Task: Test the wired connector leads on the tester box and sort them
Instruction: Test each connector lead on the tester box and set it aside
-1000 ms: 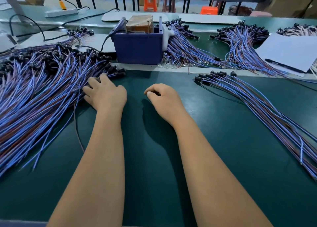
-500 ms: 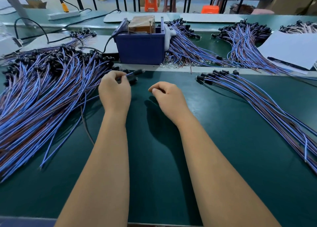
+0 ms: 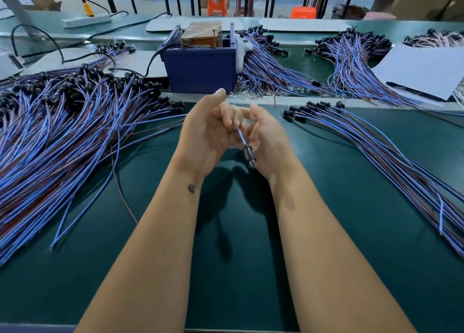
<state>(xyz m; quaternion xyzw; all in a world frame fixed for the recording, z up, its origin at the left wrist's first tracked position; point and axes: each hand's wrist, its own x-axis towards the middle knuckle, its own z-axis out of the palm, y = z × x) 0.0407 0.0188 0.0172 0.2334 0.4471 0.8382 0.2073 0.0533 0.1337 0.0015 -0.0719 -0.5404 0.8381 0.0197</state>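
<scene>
- Both hands meet above the mat: the left hand (image 3: 208, 136) and right hand (image 3: 266, 141) pinch one lead (image 3: 247, 150) between curled fingers, its black connector dangling toward the wrists.
- Looks like the pick-up step; next, bare ends must reach the tester box (image 3: 200, 66) just beyond.
- Untested pile (image 3: 75, 131) lies left, sorted bundle (image 3: 364, 141) right; nothing blocks the path.

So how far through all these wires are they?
Early, it seems. A small, neatly laid bundle on the right looks like the leads already done. In hand: one lead, its black connector hanging down, held between the left hand and right hand, short of the blue tester box. Left to do: probably the much larger pile on the left.
</scene>
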